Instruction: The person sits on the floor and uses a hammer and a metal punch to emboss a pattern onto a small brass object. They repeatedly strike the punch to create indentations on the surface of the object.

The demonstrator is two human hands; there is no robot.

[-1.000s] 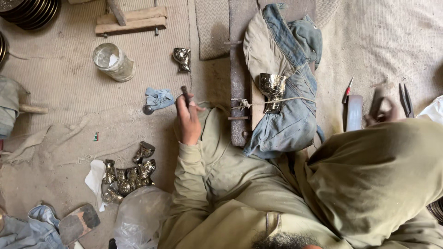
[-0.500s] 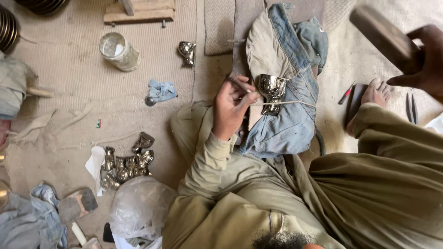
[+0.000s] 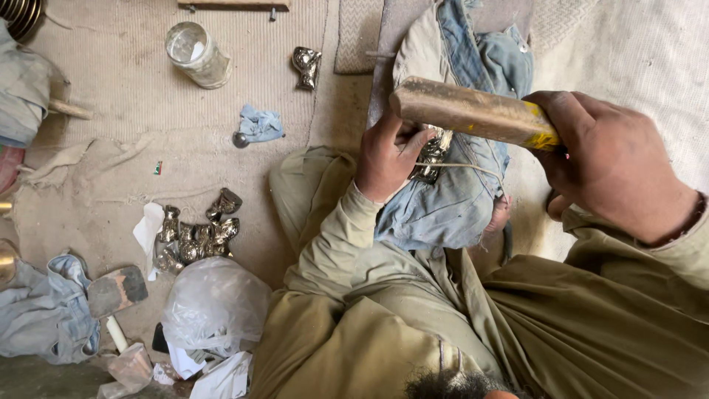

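My right hand (image 3: 605,159) grips a thick wooden mallet handle (image 3: 473,112) held level above my lap. Under its end, my left hand (image 3: 385,157) is closed around a thin tool, pressing it on a shiny silver metal piece (image 3: 436,151). That piece is tied with string onto a denim-wrapped block (image 3: 458,199). The tool itself is mostly hidden by my fingers.
A heap of several shiny metal pieces (image 3: 196,236) lies on the mat to the left, one more (image 3: 306,65) farther up. Nearby are a glass jar (image 3: 196,53), a blue rag (image 3: 260,124), a white plastic bag (image 3: 214,303) and folded denim cloth (image 3: 40,318).
My left hand came from the blue rag on the mat to the metal piece on the block. My right hand swung the mallet from the far right to above the piece.
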